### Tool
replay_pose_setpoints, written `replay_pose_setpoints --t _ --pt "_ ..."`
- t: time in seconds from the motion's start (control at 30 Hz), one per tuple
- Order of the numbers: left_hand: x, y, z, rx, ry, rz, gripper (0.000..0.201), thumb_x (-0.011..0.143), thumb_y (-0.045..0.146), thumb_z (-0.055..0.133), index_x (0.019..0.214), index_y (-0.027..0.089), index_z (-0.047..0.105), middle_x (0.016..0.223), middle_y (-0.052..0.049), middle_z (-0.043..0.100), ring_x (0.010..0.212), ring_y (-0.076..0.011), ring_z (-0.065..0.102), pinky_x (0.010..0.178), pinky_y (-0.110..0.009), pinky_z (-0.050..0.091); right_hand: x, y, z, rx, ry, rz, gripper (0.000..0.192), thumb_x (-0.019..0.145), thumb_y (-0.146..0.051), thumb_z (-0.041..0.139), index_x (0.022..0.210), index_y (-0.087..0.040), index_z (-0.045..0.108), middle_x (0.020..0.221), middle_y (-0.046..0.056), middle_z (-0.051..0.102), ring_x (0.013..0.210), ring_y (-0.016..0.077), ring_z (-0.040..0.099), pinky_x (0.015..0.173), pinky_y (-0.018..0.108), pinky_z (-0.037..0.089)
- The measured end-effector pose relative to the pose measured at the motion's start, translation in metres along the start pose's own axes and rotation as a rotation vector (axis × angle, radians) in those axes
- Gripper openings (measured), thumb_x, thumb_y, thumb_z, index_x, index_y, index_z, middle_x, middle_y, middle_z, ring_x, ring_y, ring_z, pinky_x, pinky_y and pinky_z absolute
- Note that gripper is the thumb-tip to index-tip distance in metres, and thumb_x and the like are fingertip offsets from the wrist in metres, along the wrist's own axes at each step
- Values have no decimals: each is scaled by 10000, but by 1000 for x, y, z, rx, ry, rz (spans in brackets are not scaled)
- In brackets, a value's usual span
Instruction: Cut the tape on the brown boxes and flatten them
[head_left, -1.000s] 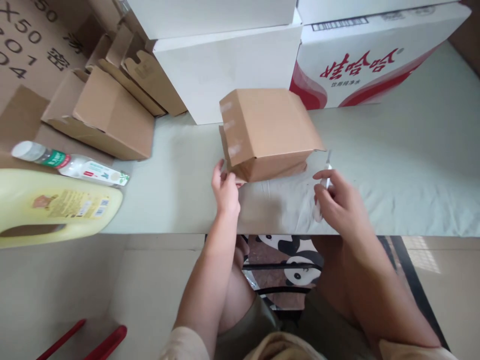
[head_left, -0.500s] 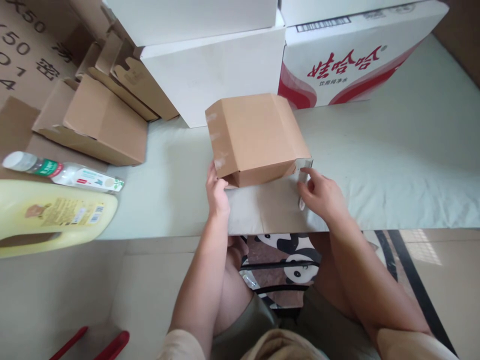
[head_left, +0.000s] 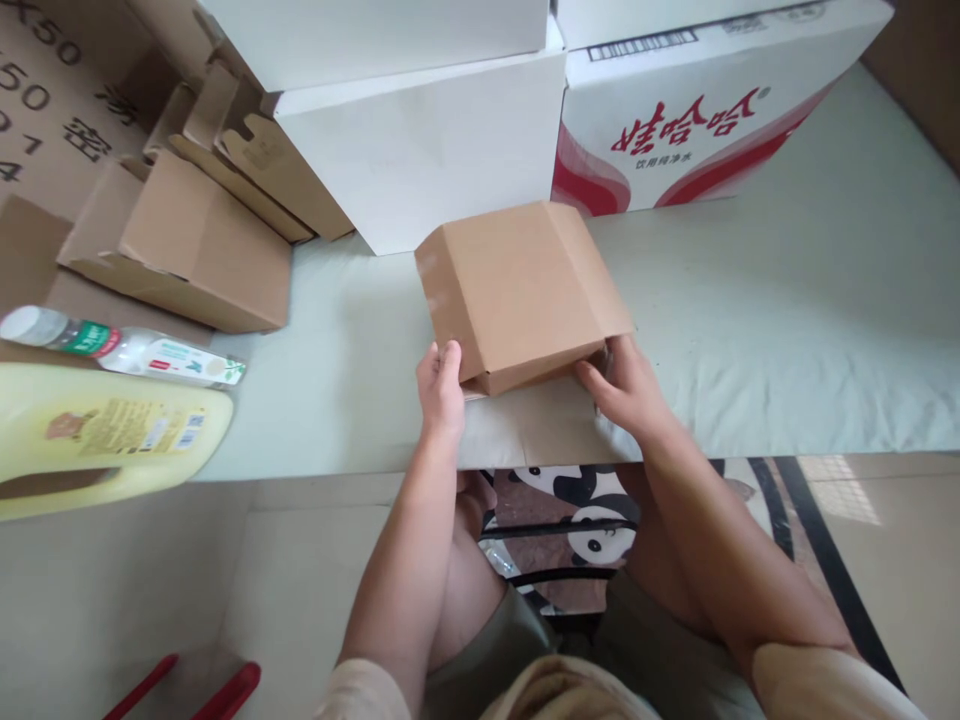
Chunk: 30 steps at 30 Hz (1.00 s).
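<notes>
A brown cardboard box (head_left: 525,290) lies partly folded in front of me, its lid panel on top and its side flaps slanting outward. My left hand (head_left: 442,388) grips the near left corner, thumb up against the left flap. At the near right corner is my right hand (head_left: 622,385), its fingers reaching under the right flap and its thumb at the front edge. Those right fingertips are partly hidden by the cardboard. A narrow gap shows under the lid along the front.
White cartons (head_left: 427,150) and a red-and-white carton (head_left: 697,120) stand behind the box. Brown cardboard boxes (head_left: 210,240) are at the left, with a clear bottle (head_left: 127,348) and a yellow jug (head_left: 112,430). The cloth-covered table (head_left: 750,350) ends just before my knees.
The box has shifted slightly toward me and right. My right hand has moved from pointing at the near right corner to holding beneath the flap. My left thumb now presses on the left flap.
</notes>
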<state>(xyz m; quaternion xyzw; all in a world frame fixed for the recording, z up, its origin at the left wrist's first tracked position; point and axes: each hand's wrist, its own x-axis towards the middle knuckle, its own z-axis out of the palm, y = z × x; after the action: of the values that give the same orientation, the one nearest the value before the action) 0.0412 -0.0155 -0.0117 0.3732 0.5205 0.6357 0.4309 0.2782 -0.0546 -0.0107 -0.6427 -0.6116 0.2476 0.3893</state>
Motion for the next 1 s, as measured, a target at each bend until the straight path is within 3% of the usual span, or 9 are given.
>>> replay_pose_setpoints --t 0.13,0.33,0.43,0.5,0.63,0.7,0.8,1.0 --pt "1 2 -2 13 86 -22 459 792 563 757 644 208 506 653 28 542 637 -134 534 627 -274 445 -3 1 1 147 -21 32 419 838 -504 649 1127 -207 586 1096 153 722 987 312 672 865 507 569" --pt "9 5 -3 0 223 -67 365 833 543 620 744 190 610 767 -21 655 756 -171 626 677 -282 488 -4 -1 5 185 20 93 567 754 -551 777 1154 -198 585 1040 119 705 912 280 660 794 457 561" --pt "13 11 -4 14 360 -77 387 862 519 537 628 226 440 622 18 488 619 -138 514 572 -261 396 -5 -6 3 220 98 173 566 734 -524 813 1143 -213 575 1024 103 707 871 258 657 692 387 549" --pt "14 15 -4 37 392 -84 409 859 503 526 607 248 330 580 43 363 557 -118 421 529 -255 328 -6 -8 1 276 118 181 464 774 -524 784 1075 -227 594 1009 96 718 875 253 666 684 370 548" --pt "12 19 -2 44 339 -72 370 777 469 575 595 242 345 584 43 362 547 -107 412 513 -247 320 -8 -6 -2 435 150 155 342 906 -592 622 932 -251 629 909 60 701 916 252 678 762 372 548" --pt "10 19 -2 41 292 -53 385 735 453 604 584 244 318 570 44 352 543 -105 407 503 -246 310 -9 -4 -1 526 216 200 392 915 -634 598 823 -253 589 797 29 630 813 221 637 695 338 509" --pt "7 19 -2 47 234 -38 421 728 437 630 582 243 286 558 47 322 540 -102 380 500 -250 292 -10 -4 0 583 329 258 500 890 -662 633 677 -251 445 673 -12 469 632 162 468 575 302 393" --pt "11 16 -10 53 122 13 452 769 397 686 592 234 303 586 64 278 539 -92 321 517 -250 265 -11 -5 -1 523 379 227 589 875 -751 576 656 -269 319 647 -19 314 598 166 333 557 326 338"
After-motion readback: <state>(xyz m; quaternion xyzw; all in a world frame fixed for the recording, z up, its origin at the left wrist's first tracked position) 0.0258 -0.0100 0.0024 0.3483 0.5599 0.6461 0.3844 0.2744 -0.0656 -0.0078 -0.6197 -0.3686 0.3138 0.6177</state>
